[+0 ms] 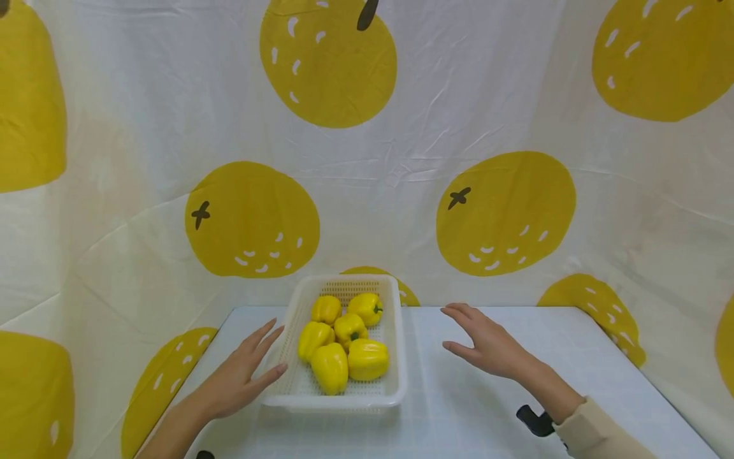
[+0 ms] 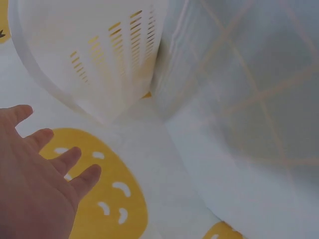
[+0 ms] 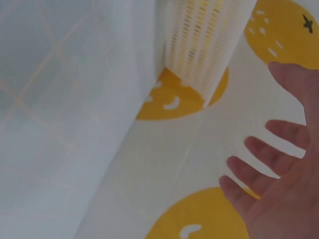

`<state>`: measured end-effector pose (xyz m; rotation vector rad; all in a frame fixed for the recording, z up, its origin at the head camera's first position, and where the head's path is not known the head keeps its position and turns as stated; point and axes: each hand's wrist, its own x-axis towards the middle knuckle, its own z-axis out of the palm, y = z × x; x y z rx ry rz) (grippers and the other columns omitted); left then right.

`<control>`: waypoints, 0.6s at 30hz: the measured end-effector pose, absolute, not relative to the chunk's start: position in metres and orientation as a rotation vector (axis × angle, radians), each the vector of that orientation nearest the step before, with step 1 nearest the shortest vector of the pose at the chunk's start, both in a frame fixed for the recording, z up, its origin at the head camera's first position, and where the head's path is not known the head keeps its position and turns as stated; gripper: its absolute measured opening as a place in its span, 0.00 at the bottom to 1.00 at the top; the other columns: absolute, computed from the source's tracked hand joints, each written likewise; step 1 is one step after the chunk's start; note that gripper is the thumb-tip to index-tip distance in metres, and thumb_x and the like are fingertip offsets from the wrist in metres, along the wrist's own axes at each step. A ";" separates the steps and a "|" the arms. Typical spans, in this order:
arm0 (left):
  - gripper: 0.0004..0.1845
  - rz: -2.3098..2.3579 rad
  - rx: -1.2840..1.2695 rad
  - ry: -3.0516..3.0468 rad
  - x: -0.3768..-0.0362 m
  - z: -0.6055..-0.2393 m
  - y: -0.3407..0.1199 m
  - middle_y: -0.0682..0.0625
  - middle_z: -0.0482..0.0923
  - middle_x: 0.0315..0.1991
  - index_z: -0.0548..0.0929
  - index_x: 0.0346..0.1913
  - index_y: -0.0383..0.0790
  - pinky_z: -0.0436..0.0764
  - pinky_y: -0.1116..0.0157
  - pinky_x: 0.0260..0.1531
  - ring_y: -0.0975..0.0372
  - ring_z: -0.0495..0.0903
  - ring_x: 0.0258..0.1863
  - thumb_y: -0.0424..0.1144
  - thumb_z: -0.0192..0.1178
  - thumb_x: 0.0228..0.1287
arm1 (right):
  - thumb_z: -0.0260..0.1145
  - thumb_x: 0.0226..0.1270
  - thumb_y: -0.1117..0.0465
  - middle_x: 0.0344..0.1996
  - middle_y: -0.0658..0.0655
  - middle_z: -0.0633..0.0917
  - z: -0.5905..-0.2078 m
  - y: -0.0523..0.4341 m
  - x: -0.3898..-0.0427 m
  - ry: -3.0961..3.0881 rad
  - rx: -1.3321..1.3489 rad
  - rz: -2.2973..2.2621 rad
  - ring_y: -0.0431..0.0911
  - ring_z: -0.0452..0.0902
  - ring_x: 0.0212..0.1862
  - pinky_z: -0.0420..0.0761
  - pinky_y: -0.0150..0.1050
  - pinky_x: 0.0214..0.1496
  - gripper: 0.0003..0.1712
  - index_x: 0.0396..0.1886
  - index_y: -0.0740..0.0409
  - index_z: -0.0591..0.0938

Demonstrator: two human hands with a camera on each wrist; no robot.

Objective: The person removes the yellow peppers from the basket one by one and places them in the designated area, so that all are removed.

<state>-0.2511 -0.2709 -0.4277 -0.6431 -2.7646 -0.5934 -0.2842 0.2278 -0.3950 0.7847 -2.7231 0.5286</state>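
A white plastic basket [image 1: 329,401] with slotted walls stands on the table, and several yellow bell peppers [image 1: 367,359] lie inside it. My left hand [image 1: 237,376] is at the basket's left side, fingers spread and holding nothing; whether it touches the rim I cannot tell from the head view. In the left wrist view the fingers of the left hand [image 2: 40,174] are apart from the basket wall [image 2: 99,55]. To the right of the basket, my right hand [image 1: 487,341] hovers over the table with fingers extended, a gap between it and the basket [image 3: 199,45].
A pale table [image 1: 459,408] with a faint checked pattern carries the basket. Behind and beside it hangs a white cloth [image 1: 401,210] printed with large yellow fruit. A black strap piece [image 1: 534,422] shows at the right wrist.
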 end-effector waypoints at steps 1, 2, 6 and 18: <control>0.40 -0.602 -0.639 -2.765 -0.250 -0.428 -0.271 0.47 0.50 0.82 0.57 0.82 0.49 0.65 0.31 0.64 0.43 0.57 0.77 0.62 0.53 0.75 | 0.72 0.69 0.47 0.70 0.59 0.73 -0.395 0.226 -0.284 -2.734 0.786 0.549 0.59 0.73 0.67 0.78 0.60 0.63 0.38 0.73 0.57 0.71; 0.40 -0.609 -0.637 -2.764 -0.249 -0.429 -0.271 0.47 0.50 0.82 0.57 0.82 0.49 0.65 0.31 0.64 0.43 0.57 0.77 0.62 0.53 0.75 | 0.72 0.69 0.47 0.70 0.59 0.73 -0.395 0.224 -0.284 -2.748 0.784 0.573 0.59 0.73 0.67 0.77 0.60 0.63 0.38 0.73 0.57 0.71; 0.40 -0.623 -0.626 -2.758 -0.245 -0.431 -0.270 0.48 0.50 0.82 0.57 0.82 0.47 0.66 0.32 0.64 0.43 0.58 0.77 0.61 0.54 0.75 | 0.71 0.69 0.47 0.71 0.59 0.72 -0.394 0.214 -0.284 -2.790 0.784 0.664 0.59 0.71 0.69 0.77 0.61 0.64 0.38 0.73 0.55 0.72; 0.44 -0.661 -0.553 -2.811 -0.236 -0.443 -0.268 0.50 0.48 0.83 0.55 0.82 0.48 0.67 0.33 0.65 0.45 0.59 0.77 0.65 0.54 0.73 | 0.70 0.70 0.46 0.71 0.56 0.72 -0.403 0.185 -0.289 -2.824 0.855 0.825 0.56 0.70 0.70 0.74 0.62 0.67 0.35 0.73 0.51 0.73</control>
